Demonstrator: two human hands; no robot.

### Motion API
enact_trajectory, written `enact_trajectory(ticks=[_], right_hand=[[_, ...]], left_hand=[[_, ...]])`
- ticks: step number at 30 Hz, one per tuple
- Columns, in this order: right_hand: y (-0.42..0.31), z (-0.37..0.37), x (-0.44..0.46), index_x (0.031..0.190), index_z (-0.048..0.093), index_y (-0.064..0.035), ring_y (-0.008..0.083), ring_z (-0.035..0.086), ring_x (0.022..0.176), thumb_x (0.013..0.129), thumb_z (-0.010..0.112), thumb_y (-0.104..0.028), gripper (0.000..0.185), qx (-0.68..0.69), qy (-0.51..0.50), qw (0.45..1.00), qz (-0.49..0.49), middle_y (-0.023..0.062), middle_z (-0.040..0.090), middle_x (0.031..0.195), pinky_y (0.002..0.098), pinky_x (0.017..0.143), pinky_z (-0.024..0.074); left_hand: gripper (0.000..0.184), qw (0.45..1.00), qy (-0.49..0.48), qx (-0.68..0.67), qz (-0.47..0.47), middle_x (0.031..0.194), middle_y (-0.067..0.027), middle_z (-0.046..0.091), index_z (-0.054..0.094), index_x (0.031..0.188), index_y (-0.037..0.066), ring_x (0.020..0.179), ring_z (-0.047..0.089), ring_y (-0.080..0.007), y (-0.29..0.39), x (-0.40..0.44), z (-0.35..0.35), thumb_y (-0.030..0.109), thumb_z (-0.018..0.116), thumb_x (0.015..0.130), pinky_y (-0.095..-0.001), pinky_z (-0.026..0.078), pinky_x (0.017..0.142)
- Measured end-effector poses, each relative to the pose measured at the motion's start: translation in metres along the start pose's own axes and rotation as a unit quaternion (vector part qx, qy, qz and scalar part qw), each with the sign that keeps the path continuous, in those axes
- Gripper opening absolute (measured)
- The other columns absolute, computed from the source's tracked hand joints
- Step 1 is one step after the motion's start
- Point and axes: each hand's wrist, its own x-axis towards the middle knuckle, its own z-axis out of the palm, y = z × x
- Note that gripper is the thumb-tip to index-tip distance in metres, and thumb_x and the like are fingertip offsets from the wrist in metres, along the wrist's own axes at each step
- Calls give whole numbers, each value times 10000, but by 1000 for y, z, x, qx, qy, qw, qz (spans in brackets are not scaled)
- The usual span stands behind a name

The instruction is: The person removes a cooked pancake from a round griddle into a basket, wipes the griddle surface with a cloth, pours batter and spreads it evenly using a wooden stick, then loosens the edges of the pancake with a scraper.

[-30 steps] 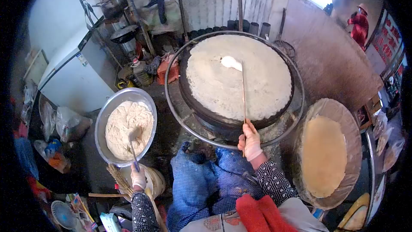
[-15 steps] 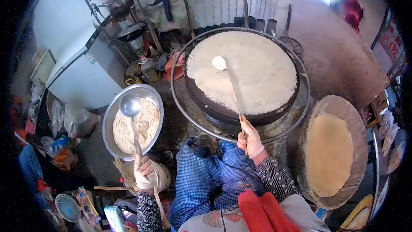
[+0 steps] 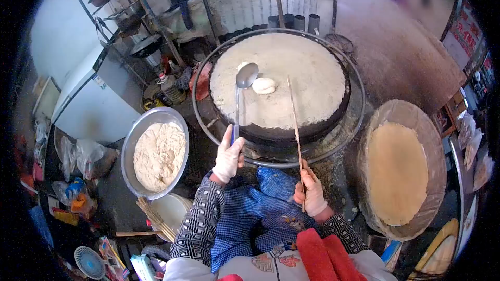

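Observation:
My left hand point(image 3: 227, 157), in a thin pale glove, grips the handle of a metal ladle point(image 3: 247, 76). The ladle's round bowl is over the left part of a big round griddle point(image 3: 278, 133), which a pale layer of batter point(image 3: 307, 62) covers. Just right of the ladle, a white lump of dough point(image 3: 264, 86) rests on that layer. A thin wooden stick point(image 3: 295, 114) is held in my gloved right hand point(image 3: 312, 193), its far end over the griddle, apart from the lump. Some white dough shows behind the ladle.
At left stands a metal bowl point(image 3: 128, 148) of wet dough point(image 3: 160, 156), with a pale bucket point(image 3: 177, 208) and straw brush point(image 3: 155, 218) below it. A metal ring point(image 3: 200, 119) surrounds the griddle. To the right, a lined basket point(image 3: 435, 177) holds a round flatbread point(image 3: 397, 174).
The ladle has moved from over the dough bowl to over the griddle. The white lump, at the stick's tip before, now lies apart from it on the batter. The view has shifted slightly.

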Motion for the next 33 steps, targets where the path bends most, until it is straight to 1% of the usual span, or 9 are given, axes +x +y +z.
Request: enact_trajectory(ticks=[7,11,12,15,18,21,25,29,33], right_hand=[[27,18,4,1420,450,-374,97,356,429,1009,541,-351,421,18,-25,998,48,-22,419,586,280,423,338],[55,39,35,1367,509,-270,88,354,409,990,562,-400,402,70,-67,992,79,-27,424,572,258,377,292],[66,41,42,1329,537,-231,77,372,430,992,564,-373,366,97,-63,990,86,-36,455,600,257,385,305],[73,59,48,1313,565,-152,54,416,484,993,569,-315,359,78,0,997,24,-56,522,661,249,413,351],[36,55,9,1367,540,-117,40,444,529,990,570,-281,412,-79,7,994,-73,-60,563,705,233,450,392],[2,12,0,1437,471,-133,55,411,432,987,564,-259,476,-183,37,960,-209,-33,539,659,237,378,341],[-72,-44,8,1462,432,-137,67,374,384,1004,523,-340,510,-204,122,960,-148,-38,411,512,235,350,292],[-75,-93,7,1420,502,-193,77,399,367,986,575,-303,454,-255,66,963,-47,-33,465,521,244,327,331],[-58,-87,-18,1418,504,-204,80,385,368,985,587,-293,450,-252,41,967,14,-34,456,521,250,341,320]], left_hand=[[708,998,14,54,-3,701,12,483,146,1562,278,472,425,-89,-45,8,53,202,559,993,-263,405,377],[782,1000,9,-7,-19,731,-11,510,59,1565,302,531,483,-110,-62,7,83,214,569,980,-282,444,409],[809,993,31,-24,-107,770,-23,521,48,1568,265,517,463,-108,-12,-23,107,225,595,973,-250,440,416],[527,986,1,-139,-88,782,-52,552,346,1400,194,531,486,-118,-3,-19,114,162,615,947,-243,435,415],[89,835,-128,-507,-171,696,7,490,512,905,96,514,446,-73,23,-17,95,83,575,966,-210,362,411],[214,633,-215,-708,-226,582,48,415,478,849,29,442,399,-57,57,-26,76,155,468,1023,-195,350,398],[266,588,-251,-747,-183,526,40,414,442,840,9,387,412,-67,80,-45,74,181,399,1038,-193,389,375],[304,594,-268,-748,-124,568,-51,429,425,839,-42,413,449,-119,94,-51,61,193,406,1030,-235,425,310],[304,587,-264,-761,-79,548,-28,422,419,832,-23,414,474,-120,116,-69,34,195,383,1042,-256,449,311]])
